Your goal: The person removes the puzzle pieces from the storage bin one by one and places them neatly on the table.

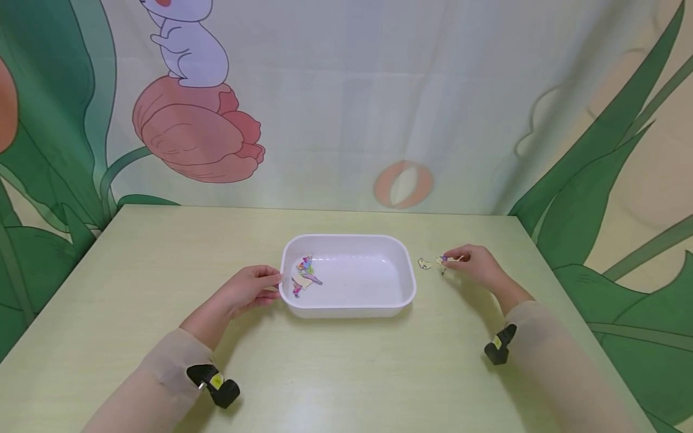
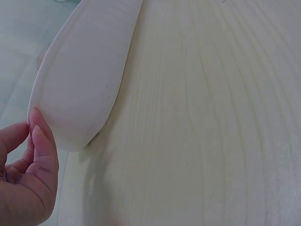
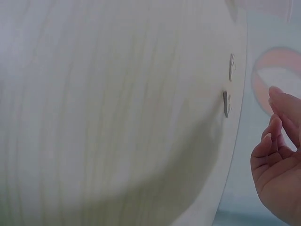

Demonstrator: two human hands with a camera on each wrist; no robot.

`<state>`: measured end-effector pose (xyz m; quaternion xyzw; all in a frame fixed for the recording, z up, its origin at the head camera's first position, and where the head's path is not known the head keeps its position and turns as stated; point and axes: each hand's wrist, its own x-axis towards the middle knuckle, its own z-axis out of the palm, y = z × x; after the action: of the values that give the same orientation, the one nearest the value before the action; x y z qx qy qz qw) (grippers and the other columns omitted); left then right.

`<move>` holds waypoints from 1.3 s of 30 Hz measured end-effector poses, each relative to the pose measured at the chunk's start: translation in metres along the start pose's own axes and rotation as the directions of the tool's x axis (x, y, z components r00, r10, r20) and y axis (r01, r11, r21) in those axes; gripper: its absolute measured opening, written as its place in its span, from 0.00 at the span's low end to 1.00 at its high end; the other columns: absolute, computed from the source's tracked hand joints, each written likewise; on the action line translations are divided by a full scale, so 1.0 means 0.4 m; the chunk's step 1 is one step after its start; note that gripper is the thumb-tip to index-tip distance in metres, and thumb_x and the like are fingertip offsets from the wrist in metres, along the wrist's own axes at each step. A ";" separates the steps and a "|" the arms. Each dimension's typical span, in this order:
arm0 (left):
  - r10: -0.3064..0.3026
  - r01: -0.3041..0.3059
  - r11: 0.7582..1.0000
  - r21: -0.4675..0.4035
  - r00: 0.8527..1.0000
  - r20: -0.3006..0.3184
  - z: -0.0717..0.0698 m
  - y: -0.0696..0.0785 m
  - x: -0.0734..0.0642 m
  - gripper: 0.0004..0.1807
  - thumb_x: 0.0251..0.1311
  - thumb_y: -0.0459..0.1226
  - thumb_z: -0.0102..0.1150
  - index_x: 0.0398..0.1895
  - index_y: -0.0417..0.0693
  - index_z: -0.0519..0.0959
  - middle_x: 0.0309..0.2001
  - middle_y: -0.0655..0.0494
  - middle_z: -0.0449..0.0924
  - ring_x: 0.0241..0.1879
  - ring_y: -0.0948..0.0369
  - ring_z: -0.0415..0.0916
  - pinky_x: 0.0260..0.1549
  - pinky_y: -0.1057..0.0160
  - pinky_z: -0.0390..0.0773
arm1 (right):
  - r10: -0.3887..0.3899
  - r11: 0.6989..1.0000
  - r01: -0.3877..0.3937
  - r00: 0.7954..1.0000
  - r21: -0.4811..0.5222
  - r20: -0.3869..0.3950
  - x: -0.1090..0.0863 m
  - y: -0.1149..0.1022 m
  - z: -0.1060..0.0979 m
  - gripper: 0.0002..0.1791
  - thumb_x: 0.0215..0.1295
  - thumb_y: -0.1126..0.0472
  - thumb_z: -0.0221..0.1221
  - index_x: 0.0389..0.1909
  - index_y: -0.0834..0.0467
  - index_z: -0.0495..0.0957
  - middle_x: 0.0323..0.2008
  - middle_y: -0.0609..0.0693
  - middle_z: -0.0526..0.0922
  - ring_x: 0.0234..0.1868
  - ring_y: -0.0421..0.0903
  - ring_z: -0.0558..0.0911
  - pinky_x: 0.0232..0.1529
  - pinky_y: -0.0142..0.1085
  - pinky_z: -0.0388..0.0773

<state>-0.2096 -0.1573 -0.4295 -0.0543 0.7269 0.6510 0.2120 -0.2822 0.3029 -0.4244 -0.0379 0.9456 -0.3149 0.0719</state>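
A white plastic tray [image 1: 357, 311] stands near the middle of the table. Its left rim is pinched between the thumb and fingers of my left hand [image 1: 253, 290]; in the left wrist view that hand [image 2: 30, 165] grips the tray's edge [image 2: 80, 80]. Several colourful flat cutout pieces [image 1: 305, 273] lie inside the tray at the left. To its right, my right hand [image 1: 476, 264] hovers with bent fingers by a small cutout piece [image 1: 440, 260]. The right wrist view shows two small pieces [image 3: 226, 104] on the table, apart from the right hand [image 3: 280, 155], with nothing visible between its fingers.
Another pale cutout piece [image 1: 425, 263] lies between the tray and my right hand. The light wooden table [image 1: 346, 373] reaches back to a printed curtain [image 1: 335, 120] with a rabbit and flowers. Black wrist cameras [image 1: 219, 385] are strapped over both sleeves.
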 end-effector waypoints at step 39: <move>-0.007 0.007 1.000 0.014 1.000 -0.017 -0.002 0.001 0.001 0.19 0.67 0.38 0.51 0.53 0.31 0.68 0.35 0.49 0.77 0.31 0.60 0.78 0.33 0.65 0.80 | 0.134 0.991 -0.134 0.991 -0.002 -0.003 0.044 0.097 -0.002 0.19 0.65 0.61 0.57 0.53 0.68 0.73 0.51 0.67 0.71 0.49 0.59 0.70 0.53 0.52 0.68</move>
<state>-0.2103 -0.1580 -0.4291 -0.0610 0.7330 0.6446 0.2084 -0.3005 0.3323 -0.4493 0.0261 0.9464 -0.3086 0.0914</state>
